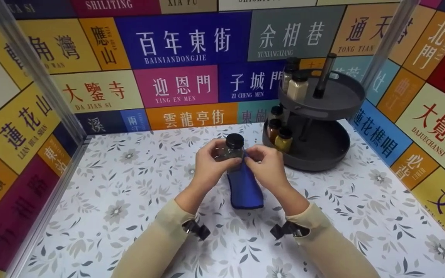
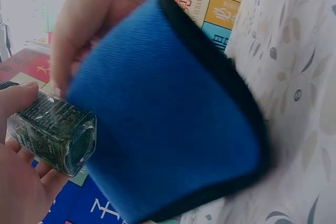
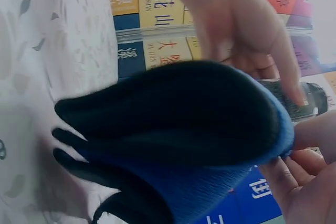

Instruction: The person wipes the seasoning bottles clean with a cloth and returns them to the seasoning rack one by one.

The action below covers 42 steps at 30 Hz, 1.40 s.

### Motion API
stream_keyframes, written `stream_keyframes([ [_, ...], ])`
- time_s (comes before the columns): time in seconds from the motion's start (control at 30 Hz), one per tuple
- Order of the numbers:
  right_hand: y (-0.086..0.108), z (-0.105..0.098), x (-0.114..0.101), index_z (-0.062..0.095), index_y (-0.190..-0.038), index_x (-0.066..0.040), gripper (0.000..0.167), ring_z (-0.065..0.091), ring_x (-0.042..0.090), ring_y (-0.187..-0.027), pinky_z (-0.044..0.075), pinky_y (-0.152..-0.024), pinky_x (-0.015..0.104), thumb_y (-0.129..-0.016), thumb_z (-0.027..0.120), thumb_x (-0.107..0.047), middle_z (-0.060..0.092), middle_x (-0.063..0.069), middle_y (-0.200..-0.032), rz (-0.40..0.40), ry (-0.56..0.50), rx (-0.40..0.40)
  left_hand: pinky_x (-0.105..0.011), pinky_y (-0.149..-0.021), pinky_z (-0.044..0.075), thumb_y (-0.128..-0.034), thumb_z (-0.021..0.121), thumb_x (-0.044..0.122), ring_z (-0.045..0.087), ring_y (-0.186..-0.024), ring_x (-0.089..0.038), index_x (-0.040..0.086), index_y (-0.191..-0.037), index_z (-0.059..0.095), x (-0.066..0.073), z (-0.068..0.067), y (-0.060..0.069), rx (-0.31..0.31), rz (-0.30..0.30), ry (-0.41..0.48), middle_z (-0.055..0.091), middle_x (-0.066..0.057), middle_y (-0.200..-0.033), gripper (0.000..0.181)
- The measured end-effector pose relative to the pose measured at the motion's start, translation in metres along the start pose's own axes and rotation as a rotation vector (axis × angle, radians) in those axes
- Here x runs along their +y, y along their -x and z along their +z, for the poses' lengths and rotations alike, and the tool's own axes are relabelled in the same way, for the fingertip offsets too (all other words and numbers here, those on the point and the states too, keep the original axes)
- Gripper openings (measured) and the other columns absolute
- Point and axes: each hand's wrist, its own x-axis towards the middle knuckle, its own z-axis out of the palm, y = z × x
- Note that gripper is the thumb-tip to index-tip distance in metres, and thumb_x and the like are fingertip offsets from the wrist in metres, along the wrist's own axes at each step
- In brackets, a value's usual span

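Note:
In the head view my left hand [image 1: 210, 164] grips a small square glass jar [image 1: 234, 148] with a black cap, upright above the table. The left wrist view shows dark green contents in the jar [image 2: 55, 129], held between thumb and fingers. My right hand [image 1: 268, 165] pinches the upper edge of a blue cloth [image 1: 245, 189] with black edging, which hangs just beside the jar. In the right wrist view the cloth [image 3: 226, 182] falls in folds, its dark edges towards the table, and partly hides the jar. Whether cloth and jar touch, I cannot tell.
To the right stands a dark grey two-tier round rack [image 1: 319, 164]. Its upper tier carries black-capped jars [image 1: 298, 90]; several more, one a yellow jar [image 1: 283, 141], stand on the lower tier. A floral white cloth covers the table [image 1: 129, 185]; colourful sign-patterned walls [image 1: 184, 42] surround it.

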Motion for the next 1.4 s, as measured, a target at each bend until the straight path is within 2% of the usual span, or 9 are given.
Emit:
stream_keyframes([
  [0.07,0.001,0.002,0.003,0.081,-0.099,-0.006,0.012,0.078,0.023,-0.088,0.063,-0.083,0.039,-0.088,0.079,-0.003,0.081,0.011,-0.094,0.018,0.019,-0.033,-0.028,-0.088,0.062,-0.0758,0.094,0.012,0.072,-0.096,-0.020,0.007,-0.122,0.075,0.003,-0.001,0.000,0.003,0.000,0.004,0.077,-0.012,-0.109,0.050],
  [0.13,0.001,0.004,0.006,0.081,-0.098,-0.006,0.011,0.078,0.023,-0.089,0.063,-0.085,0.042,-0.088,0.079,-0.004,0.081,0.011,-0.094,0.034,0.015,-0.058,-0.029,-0.089,0.062,-0.0764,0.094,0.012,0.072,-0.097,-0.020,0.007,-0.122,0.075,0.005,-0.002,-0.001,0.003,0.001,0.017,0.076,-0.012,-0.110,0.050],
  [0.23,0.000,0.005,0.007,0.081,-0.098,-0.004,0.011,0.077,0.021,-0.088,0.062,-0.083,0.035,-0.087,0.079,-0.004,0.081,0.012,-0.094,0.050,-0.008,-0.062,-0.031,-0.092,0.062,-0.0774,0.093,0.010,0.073,-0.099,-0.020,0.007,-0.124,0.074,0.006,-0.004,-0.001,-0.004,-0.003,0.046,0.076,-0.012,-0.112,0.050],
  [0.37,-0.001,0.002,0.003,0.082,-0.098,-0.003,0.012,0.076,0.017,-0.085,0.059,-0.078,0.023,-0.087,0.079,-0.003,0.081,0.012,-0.094,0.050,-0.042,-0.019,-0.034,-0.095,0.063,-0.0778,0.092,0.008,0.074,-0.100,-0.020,0.007,-0.124,0.073,0.005,-0.003,0.001,-0.033,-0.010,0.073,0.075,-0.012,-0.114,0.050],
  [0.63,0.000,-0.014,-0.009,0.083,-0.099,-0.004,0.011,0.076,0.008,-0.083,0.060,-0.075,0.019,-0.089,0.081,-0.002,0.081,0.013,-0.094,-0.075,-0.120,0.122,-0.036,-0.095,0.063,-0.0766,0.092,0.006,0.074,-0.100,-0.020,0.004,-0.121,0.074,-0.006,0.006,0.005,-0.080,-0.065,0.088,0.076,-0.014,-0.114,0.048],
  [0.77,0.000,-0.021,-0.012,0.083,-0.100,-0.002,0.012,0.076,0.007,-0.083,0.062,-0.075,0.021,-0.089,0.081,0.002,0.080,0.016,-0.095,-0.144,-0.197,0.155,-0.036,-0.095,0.063,-0.0774,0.092,0.008,0.075,-0.100,-0.020,0.005,-0.121,0.074,-0.009,0.009,0.007,-0.101,-0.097,0.075,0.076,-0.012,-0.114,0.048],
  [0.87,-0.002,-0.022,-0.013,0.082,-0.101,0.000,0.012,0.076,0.007,-0.083,0.062,-0.076,0.021,-0.089,0.080,0.003,0.080,0.017,-0.096,-0.151,-0.221,0.154,-0.036,-0.095,0.063,-0.0768,0.093,0.009,0.074,-0.100,-0.020,0.006,-0.121,0.074,-0.008,0.010,0.008,-0.097,-0.096,0.066,0.076,-0.012,-0.113,0.048],
  [1.1,-0.005,-0.013,-0.002,0.082,-0.097,-0.004,0.010,0.074,0.006,-0.080,0.058,-0.073,0.018,-0.088,0.080,0.001,0.081,0.014,-0.094,-0.029,-0.112,0.084,-0.035,-0.094,0.063,-0.0757,0.093,0.007,0.073,-0.098,-0.019,0.005,-0.121,0.074,0.000,0.009,0.006,-0.054,-0.060,0.074,0.075,-0.013,-0.114,0.050],
  [1.4,-0.004,0.005,0.016,0.081,-0.093,-0.006,0.008,0.073,0.014,-0.080,0.056,-0.075,0.021,-0.085,0.080,-0.005,0.080,0.008,-0.088,0.016,0.034,-0.026,-0.032,-0.092,0.063,-0.0765,0.095,0.012,0.074,-0.101,-0.022,0.008,-0.123,0.074,0.003,0.004,0.004,-0.015,-0.025,0.024,0.076,-0.013,-0.115,0.051],
])
